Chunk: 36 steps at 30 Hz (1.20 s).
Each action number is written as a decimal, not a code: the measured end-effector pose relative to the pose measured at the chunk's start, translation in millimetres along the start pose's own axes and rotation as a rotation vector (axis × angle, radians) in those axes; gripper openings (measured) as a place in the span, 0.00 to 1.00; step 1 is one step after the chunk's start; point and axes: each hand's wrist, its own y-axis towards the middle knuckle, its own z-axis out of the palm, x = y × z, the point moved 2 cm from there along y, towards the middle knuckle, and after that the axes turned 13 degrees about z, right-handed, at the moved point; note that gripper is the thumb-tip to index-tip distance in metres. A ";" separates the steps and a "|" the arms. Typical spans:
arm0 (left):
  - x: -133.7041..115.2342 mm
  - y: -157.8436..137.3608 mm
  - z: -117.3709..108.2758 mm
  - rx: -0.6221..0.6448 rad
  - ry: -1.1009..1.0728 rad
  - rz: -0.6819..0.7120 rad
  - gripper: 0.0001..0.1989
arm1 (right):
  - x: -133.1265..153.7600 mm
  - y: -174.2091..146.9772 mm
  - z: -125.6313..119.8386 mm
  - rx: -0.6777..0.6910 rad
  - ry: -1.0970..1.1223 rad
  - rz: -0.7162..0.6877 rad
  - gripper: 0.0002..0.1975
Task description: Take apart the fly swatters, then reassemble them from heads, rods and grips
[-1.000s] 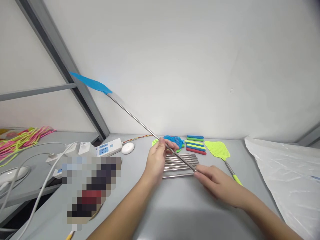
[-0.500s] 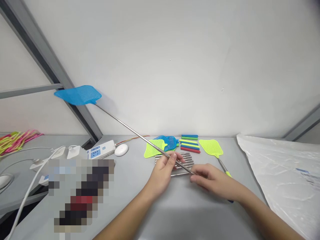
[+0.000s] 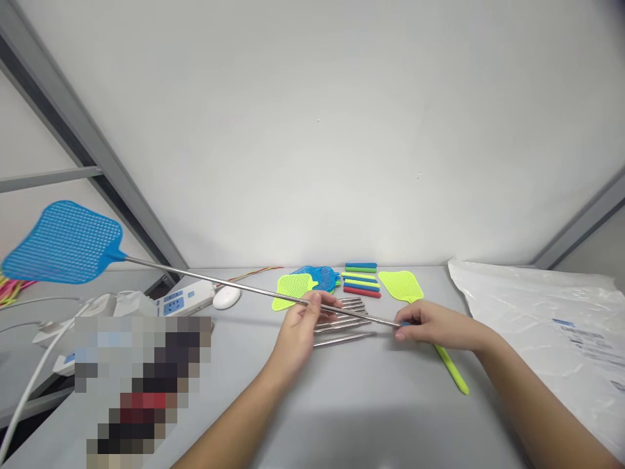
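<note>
A blue fly swatter with an extended metal rod slants across the view, its mesh head (image 3: pixel 68 241) raised at the far left. My left hand (image 3: pixel 300 329) is closed round the middle of the metal rod (image 3: pixel 234 284). At the rod's right end, my right hand (image 3: pixel 434 324) pinches a blue handle (image 3: pixel 409 323), mostly covered by the fingers. Below my left hand lie several loose metal rods (image 3: pixel 344 339) on the table. Beyond the right hand rests a yellow-green fly swatter (image 3: pixel 401 285), its handle (image 3: pixel 452 370) showing below that hand.
Several coloured handles (image 3: pixel 361 284) lie in a row near the wall, beside yellow-green (image 3: pixel 293 291) and blue swatter heads (image 3: pixel 324 279). A power strip (image 3: pixel 185 298) and a white round device (image 3: pixel 226 298) are at left. Plastic sheeting (image 3: pixel 541 326) covers the right side.
The swatter head has swung left and down, and the rod lies flatter. My right hand has moved right and up slightly; a blue handle now shows at the rod's end. The view has shifted a little.
</note>
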 end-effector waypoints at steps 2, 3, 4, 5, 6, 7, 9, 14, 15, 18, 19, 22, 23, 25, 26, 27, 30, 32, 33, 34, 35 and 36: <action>-1.5 3.8 -6.0 -0.109 -0.061 0.024 0.21 | -7.0 -0.7 -8.7 -0.040 -0.024 0.005 0.16; -2.5 5.9 -9.6 -0.162 -0.089 0.042 0.21 | -9.3 -1.5 -12.4 -0.062 -0.026 0.003 0.16; -3.5 7.9 -12.9 -0.201 -0.109 0.063 0.21 | -10.9 -2.4 -15.6 -0.083 -0.023 0.000 0.17; -4.3 9.6 -15.8 -0.223 -0.120 0.084 0.20 | -11.8 -3.3 -18.0 -0.103 -0.016 -0.006 0.17; -4.9 10.7 -17.8 -0.231 -0.121 0.101 0.20 | -12.2 -4.0 -19.7 -0.121 -0.010 -0.012 0.18; -4.9 11.2 -19.0 -0.226 -0.115 0.111 0.20 | -12.4 -4.3 -20.6 -0.135 -0.009 -0.017 0.18; -3.4 10.8 -18.9 -0.189 -0.087 0.116 0.19 | -12.8 -3.8 -20.1 -0.146 -0.020 -0.018 0.18; 4.7 7.2 -14.0 -0.090 -0.058 0.084 0.21 | -12.8 2.6 -11.0 -0.174 -0.060 0.015 0.20; 5.9 6.7 -13.6 -0.083 -0.048 0.080 0.22 | -11.4 4.3 -7.9 -0.198 -0.082 0.022 0.21; 8.5 4.2 -10.8 -0.040 0.016 0.058 0.22 | -1.9 9.6 4.3 -0.367 -0.204 0.025 0.21; 9.4 2.8 -9.0 -0.015 0.031 0.045 0.22 | 2.6 11.3 9.1 -0.445 -0.248 0.013 0.21; 11.9 -0.4 -3.9 0.048 0.014 0.014 0.23 | 14.0 16.6 22.6 -0.597 -0.343 -0.044 0.20; 12.1 -0.5 -3.6 0.043 -0.007 0.018 0.23 | 15.6 18.2 25.2 -0.614 -0.362 -0.055 0.20; 10.8 1.5 -6.6 -0.030 -0.044 0.061 0.25 | 14.9 20.7 25.8 -0.634 -0.385 -0.054 0.20; 9.3 3.2 -9.5 -0.090 -0.051 0.094 0.26 | 13.1 21.4 24.1 -0.646 -0.391 -0.048 0.20; 7.4 5.0 -12.7 -0.149 -0.049 0.129 0.25 | 10.9 22.0 21.5 -0.660 -0.397 -0.045 0.19; 0.7 9.1 -19.8 -0.270 -0.034 0.211 0.23 | 5.2 23.4 13.7 -0.679 -0.422 -0.056 0.19; -3.3 9.9 -21.1 -0.302 -0.042 0.241 0.22 | 3.5 24.5 10.8 -0.679 -0.437 -0.075 0.19; -4.9 9.7 -21.3 -0.317 -0.044 0.253 0.22 | 3.0 25.1 10.0 -0.682 -0.445 -0.081 0.18; -6.2 9.1 -21.4 -0.332 -0.041 0.264 0.21 | 2.7 25.5 9.5 -0.689 -0.453 -0.084 0.18; -7.0 8.4 -21.4 -0.345 -0.035 0.270 0.21 | 2.4 26.0 9.2 -0.698 -0.461 -0.083 0.18; -7.4 7.5 -21.5 -0.356 -0.029 0.273 0.21 | 2.0 26.5 9.1 -0.706 -0.470 -0.076 0.17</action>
